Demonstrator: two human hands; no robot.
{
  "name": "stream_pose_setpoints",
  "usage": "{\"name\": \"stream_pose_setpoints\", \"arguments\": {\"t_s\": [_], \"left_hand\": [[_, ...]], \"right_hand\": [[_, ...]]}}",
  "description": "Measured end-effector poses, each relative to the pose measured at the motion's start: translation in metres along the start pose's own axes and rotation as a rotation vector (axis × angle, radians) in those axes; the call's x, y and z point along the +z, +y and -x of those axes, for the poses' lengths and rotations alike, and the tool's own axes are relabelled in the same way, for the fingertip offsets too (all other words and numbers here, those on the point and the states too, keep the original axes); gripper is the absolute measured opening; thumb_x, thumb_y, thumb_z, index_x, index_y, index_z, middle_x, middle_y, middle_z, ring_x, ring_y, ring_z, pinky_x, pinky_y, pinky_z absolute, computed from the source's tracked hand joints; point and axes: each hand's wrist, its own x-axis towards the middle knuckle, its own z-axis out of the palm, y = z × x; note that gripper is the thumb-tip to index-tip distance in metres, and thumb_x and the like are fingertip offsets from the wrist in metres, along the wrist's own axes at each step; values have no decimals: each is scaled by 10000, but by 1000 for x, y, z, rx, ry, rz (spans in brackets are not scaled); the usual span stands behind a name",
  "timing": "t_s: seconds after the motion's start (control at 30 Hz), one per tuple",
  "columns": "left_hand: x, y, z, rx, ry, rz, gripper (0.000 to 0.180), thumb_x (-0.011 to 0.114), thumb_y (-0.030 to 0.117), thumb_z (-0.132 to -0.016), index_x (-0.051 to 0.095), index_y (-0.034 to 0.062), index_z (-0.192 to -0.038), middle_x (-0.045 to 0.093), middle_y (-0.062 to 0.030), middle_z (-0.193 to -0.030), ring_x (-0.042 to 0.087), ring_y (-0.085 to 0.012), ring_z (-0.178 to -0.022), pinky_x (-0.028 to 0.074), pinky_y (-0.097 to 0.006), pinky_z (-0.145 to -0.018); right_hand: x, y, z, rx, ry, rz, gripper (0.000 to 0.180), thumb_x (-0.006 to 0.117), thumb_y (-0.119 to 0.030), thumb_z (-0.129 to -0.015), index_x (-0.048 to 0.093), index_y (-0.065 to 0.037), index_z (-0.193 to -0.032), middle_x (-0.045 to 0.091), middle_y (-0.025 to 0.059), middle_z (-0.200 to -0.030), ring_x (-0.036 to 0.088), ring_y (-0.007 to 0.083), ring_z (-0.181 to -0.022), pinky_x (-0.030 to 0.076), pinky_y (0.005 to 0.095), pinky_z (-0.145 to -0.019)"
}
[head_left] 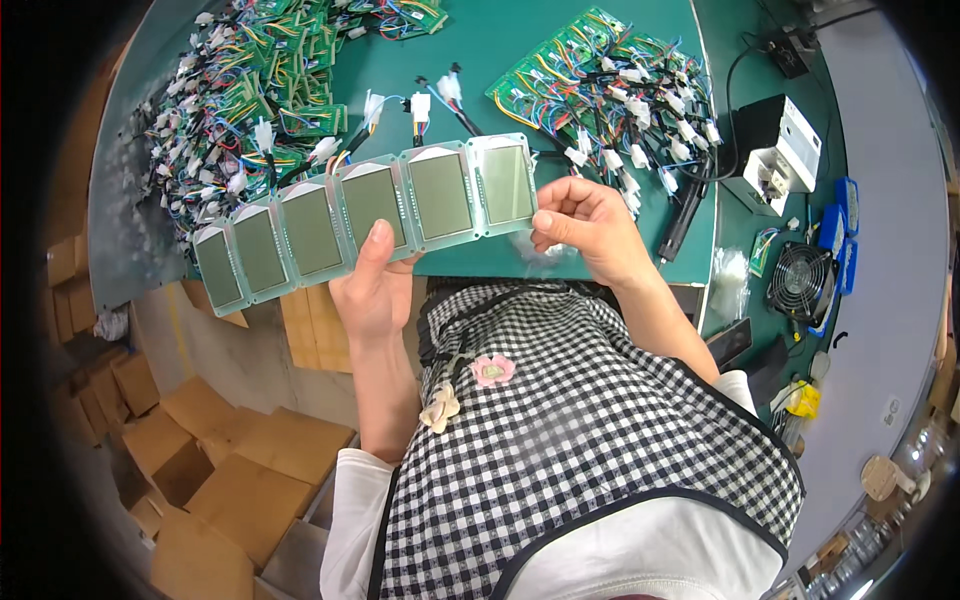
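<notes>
A joined strip of LCD display boards point(438, 196), with several grey-green screens in a row on green circuit board, is held up at a tilt over the bench's near edge. My left hand point(374, 290) grips its lower edge near the middle, thumb on the front and fingers behind. At the right end, my right hand point(598, 232) is closed in a pinch by the last screen's lower corner. Wires with white connectors point(420, 104) stick out behind the strip's upper edge. Crumpled clear plastic point(543, 252) lies just below the right end.
Wired green circuit boards are heaped at the left point(290, 80) and back right point(610, 80) of the green bench point(430, 60). A black pen-shaped tool point(684, 222) with a cord, a white-and-black box point(785, 150) and a fan point(800, 278) are on the right. Cardboard boxes point(240, 500) stand lower left.
</notes>
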Motion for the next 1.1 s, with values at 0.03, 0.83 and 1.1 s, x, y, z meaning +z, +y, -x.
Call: {"name": "stream_pose_setpoints", "arguments": {"t_s": [0.03, 0.83, 1.1], "left_hand": [[-2, -1, 0, 4, -21, 6, 373, 434, 41, -868, 384, 34, -1237, 507, -118, -1164, 554, -233, -1014, 508, -405, -812], [-1, 1, 4, 102, -73, -45, 416, 435, 55, -866, 341, 32, -1271, 477, -140, -1198, 536, -254, -1043, 504, -411, -833], [11, -13, 16, 220, 54, -166, 542, 489, 22, -837, 250, 15, -1324, 395, -122, -1266, 406, -241, -1168, 336, -418, -979]], "right_hand": [[0, 2, 0, -22, -2, -33, 205, 668, -93, -756, 573, 22, -896, 613, 62, -760, 585, 114, -650, 494, 241, -593], [13, 15, 3, -127, 60, -339, 133, 626, -47, -785, 577, 21, -888, 623, 89, -763, 615, 145, -645, 528, 264, -596], [27, 19, -4, -146, 245, -354, 164, 650, -89, -765, 542, -16, -864, 555, 12, -669, 526, 83, -562, 428, 227, -514]]}}
